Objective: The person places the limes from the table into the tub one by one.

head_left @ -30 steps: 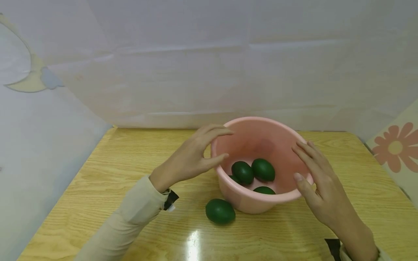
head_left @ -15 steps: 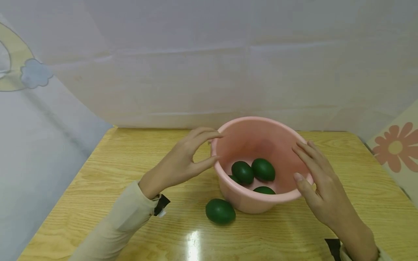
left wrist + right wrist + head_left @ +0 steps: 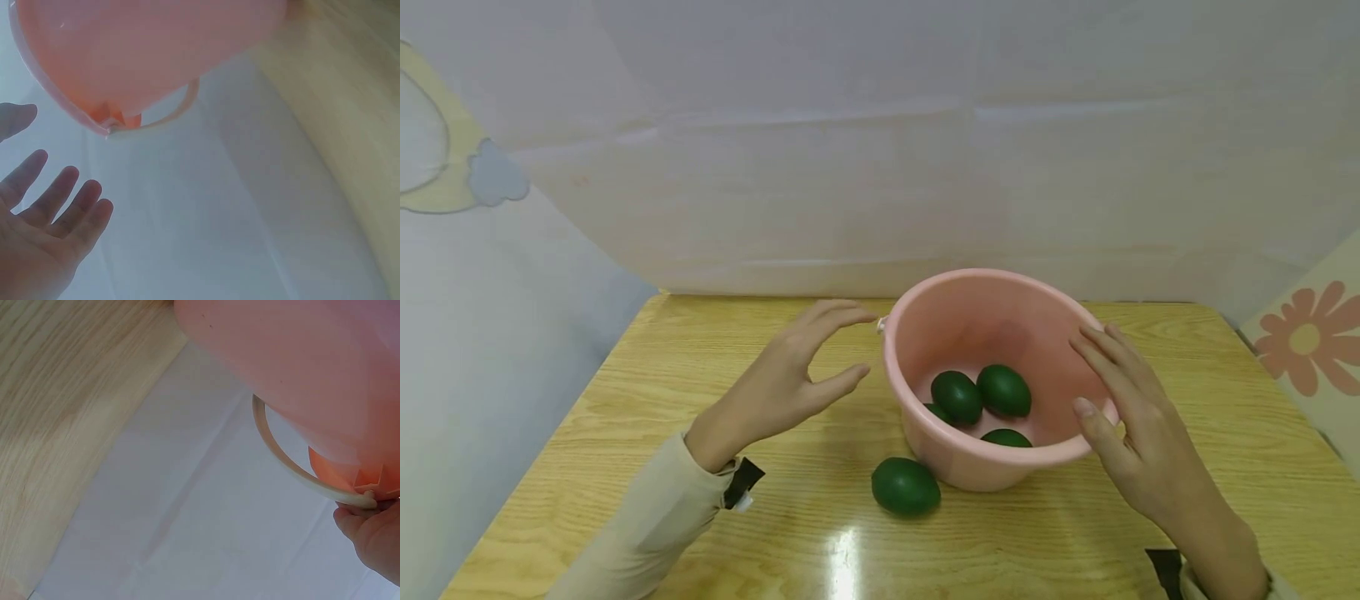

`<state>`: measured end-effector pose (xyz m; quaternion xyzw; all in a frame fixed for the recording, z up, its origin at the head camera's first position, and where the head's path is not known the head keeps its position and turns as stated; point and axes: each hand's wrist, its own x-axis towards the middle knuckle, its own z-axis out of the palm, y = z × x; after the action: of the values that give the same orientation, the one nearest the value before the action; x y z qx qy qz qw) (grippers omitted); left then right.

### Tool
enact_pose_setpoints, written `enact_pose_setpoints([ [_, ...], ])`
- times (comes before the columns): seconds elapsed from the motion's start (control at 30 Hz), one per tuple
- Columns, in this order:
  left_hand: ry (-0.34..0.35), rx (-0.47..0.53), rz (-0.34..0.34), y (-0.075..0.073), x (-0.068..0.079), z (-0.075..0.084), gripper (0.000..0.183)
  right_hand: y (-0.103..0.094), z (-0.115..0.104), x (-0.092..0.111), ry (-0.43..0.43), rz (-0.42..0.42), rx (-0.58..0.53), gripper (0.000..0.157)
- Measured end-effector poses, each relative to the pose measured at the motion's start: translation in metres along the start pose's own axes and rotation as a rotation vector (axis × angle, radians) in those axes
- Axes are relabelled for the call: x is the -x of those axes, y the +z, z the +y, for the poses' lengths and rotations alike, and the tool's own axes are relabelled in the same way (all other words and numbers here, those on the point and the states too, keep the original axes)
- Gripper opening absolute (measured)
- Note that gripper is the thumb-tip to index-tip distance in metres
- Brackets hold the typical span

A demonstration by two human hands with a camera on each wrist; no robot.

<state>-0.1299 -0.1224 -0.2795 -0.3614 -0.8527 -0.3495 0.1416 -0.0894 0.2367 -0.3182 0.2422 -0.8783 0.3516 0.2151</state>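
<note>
A pink bucket (image 3: 977,467) stands right of centre on the table, its pale carrying handle (image 3: 162,120) hanging down on the far side. Inside lie several dark green, egg-shaped fruits (image 3: 1004,390) resembling avocados, some partly hidden by the near wall. Another such green fruit (image 3: 906,486) lies on the table beside the bucket's near left side. My left hand (image 3: 775,383) hovers left of the rim, apart from it, thumb and fingers spread around nothing. On the right, my right hand (image 3: 1138,425) rests over the rim near the handle joint (image 3: 369,499), its fingertips reaching over the inside.
The wooden table (image 3: 647,392) ends at the back against a pale sheet-covered wall (image 3: 820,200). Side walls flank it, with a moon and cloud drawing (image 3: 497,173) at left and a flower drawing (image 3: 1303,340) at right.
My left hand has drawn away leftward from the bucket's left rim, uncovering the white handle joint there. My right hand, the bucket and the green fruits stay where they were.
</note>
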Motion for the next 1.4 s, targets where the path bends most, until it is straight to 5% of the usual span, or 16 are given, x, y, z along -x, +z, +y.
enact_pose_setpoints([
  [1.4,-0.096,0.032,-0.093,0.037,0.046,-0.021,0.051,-0.001,0.003,-0.005,-0.010,0.014,0.009,0.055],
])
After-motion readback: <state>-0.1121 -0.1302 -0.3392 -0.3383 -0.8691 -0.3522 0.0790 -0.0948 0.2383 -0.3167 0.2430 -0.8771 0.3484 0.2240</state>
